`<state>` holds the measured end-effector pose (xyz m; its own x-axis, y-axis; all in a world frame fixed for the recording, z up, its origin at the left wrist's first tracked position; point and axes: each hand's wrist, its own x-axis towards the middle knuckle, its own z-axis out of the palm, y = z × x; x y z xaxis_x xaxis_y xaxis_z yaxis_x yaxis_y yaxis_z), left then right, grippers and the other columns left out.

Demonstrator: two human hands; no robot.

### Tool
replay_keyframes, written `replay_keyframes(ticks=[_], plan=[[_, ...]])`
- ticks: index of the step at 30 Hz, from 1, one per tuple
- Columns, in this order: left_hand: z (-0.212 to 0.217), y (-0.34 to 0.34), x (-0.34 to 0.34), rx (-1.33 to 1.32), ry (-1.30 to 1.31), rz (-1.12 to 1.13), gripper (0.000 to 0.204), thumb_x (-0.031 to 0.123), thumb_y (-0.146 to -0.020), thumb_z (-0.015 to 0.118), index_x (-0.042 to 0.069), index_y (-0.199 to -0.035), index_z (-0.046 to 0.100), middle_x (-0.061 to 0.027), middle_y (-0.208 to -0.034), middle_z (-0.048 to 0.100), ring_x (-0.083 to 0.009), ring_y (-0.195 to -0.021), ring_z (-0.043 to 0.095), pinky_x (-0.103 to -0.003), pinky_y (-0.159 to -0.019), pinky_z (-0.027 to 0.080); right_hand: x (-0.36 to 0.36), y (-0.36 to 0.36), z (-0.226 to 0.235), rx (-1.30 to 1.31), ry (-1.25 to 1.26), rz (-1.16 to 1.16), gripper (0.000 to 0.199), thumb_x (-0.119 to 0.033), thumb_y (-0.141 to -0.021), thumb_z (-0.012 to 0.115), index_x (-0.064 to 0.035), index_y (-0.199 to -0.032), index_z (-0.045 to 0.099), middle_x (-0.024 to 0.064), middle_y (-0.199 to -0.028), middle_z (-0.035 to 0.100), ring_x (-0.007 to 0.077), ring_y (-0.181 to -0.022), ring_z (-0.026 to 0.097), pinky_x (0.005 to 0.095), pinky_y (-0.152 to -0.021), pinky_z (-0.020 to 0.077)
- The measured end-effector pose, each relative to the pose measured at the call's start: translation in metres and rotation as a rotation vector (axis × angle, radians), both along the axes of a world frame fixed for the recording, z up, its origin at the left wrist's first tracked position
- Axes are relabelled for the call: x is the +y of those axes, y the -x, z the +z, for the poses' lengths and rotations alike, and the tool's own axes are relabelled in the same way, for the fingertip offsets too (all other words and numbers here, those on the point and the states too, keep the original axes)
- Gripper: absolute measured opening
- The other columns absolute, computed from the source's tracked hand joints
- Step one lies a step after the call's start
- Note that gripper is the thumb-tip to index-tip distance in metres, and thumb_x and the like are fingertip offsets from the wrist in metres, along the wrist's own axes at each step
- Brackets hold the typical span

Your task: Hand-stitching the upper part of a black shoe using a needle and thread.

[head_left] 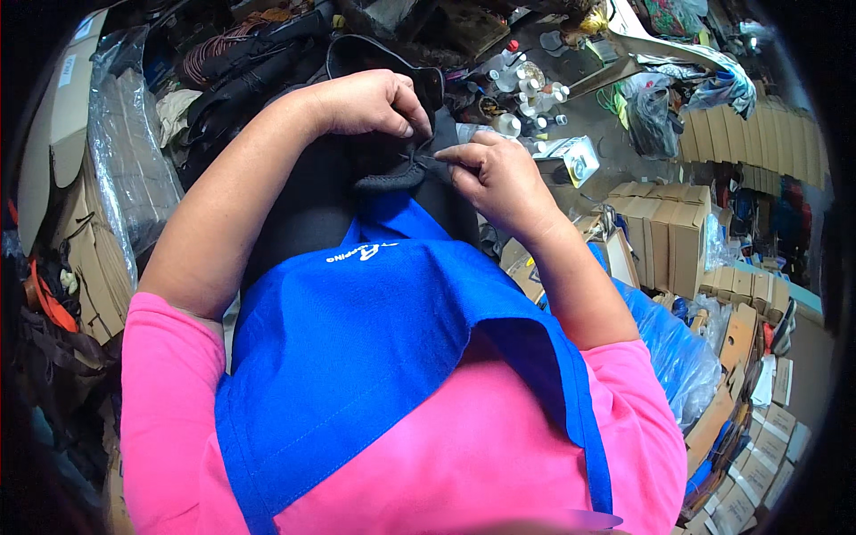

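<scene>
Head view: at upper centre, a black, shoe-like item [390,182] lies just beyond my blue apron [357,312]. My right hand [501,180] pinches its edge between thumb and forefinger; my left hand [379,103] curls close beside it, but I cannot tell what it grips. Pale bottles [526,86] cluster upper right of centre; cardboard boxes [660,236] stand farther right.

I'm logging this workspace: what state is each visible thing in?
Bare left hand: fingers bent, grip unclear
Bare right hand: fingers bent, grip unclear
Black thick-edged fabric item: curved, beside the right hand
Blue cloth apron: worn, creased
Whitish plastic bottles: clustered, some capped
Translucent blue plastic sheeting: crumpled
</scene>
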<state>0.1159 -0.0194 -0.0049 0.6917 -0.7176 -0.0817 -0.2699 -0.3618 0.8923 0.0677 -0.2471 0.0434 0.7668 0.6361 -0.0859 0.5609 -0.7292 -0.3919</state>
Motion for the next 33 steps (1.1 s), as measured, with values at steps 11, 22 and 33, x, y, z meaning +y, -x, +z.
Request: replay_keyframes(ticks=[11, 22, 33], plan=[[-0.002, 0.000, 0.000, 0.019, 0.011, -0.003, 0.030, 0.009, -0.072, 0.066, 0.011, -0.101, 0.073, -0.0032, -0.077, 0.049, -0.0174, -0.082, 0.051, -0.029, -0.078, 0.043, -0.008, -0.001, -0.019, 0.153, -0.198, -0.071, 0.023, -0.012, -0.075, 0.067, -0.0152, -0.097, 0.072, 0.0102, -0.080, 0.064, 0.0282, -0.078, 0.064, 0.0375, -0.069, 0.0514], [-0.015, -0.002, -0.001, -0.016, 0.040, -0.033, 0.031, 0.013, -0.074, 0.071, 0.013, -0.105, 0.072, -0.0033, -0.085, 0.047, -0.0184, -0.086, 0.050, -0.030, -0.081, 0.042, 0.005, -0.011, -0.006, 0.003, 0.020, 0.078, 0.021, -0.012, -0.074, 0.069, -0.0135, -0.095, 0.072, 0.0107, -0.081, 0.063, 0.0280, -0.080, 0.063, 0.0358, -0.073, 0.0501], [-0.017, -0.001, 0.000, -0.031, 0.015, -0.023, 0.041, 0.008, -0.067, 0.076, 0.014, -0.108, 0.071, -0.0040, -0.090, 0.047, -0.0198, -0.090, 0.050, -0.030, -0.084, 0.042, -0.028, -0.041, -0.042, 0.655, -0.345, -0.012, 0.024, -0.011, -0.084, 0.066, -0.0143, -0.107, 0.072, 0.0007, -0.082, 0.056, 0.0135, -0.085, 0.053, 0.0264, -0.079, 0.0429]])
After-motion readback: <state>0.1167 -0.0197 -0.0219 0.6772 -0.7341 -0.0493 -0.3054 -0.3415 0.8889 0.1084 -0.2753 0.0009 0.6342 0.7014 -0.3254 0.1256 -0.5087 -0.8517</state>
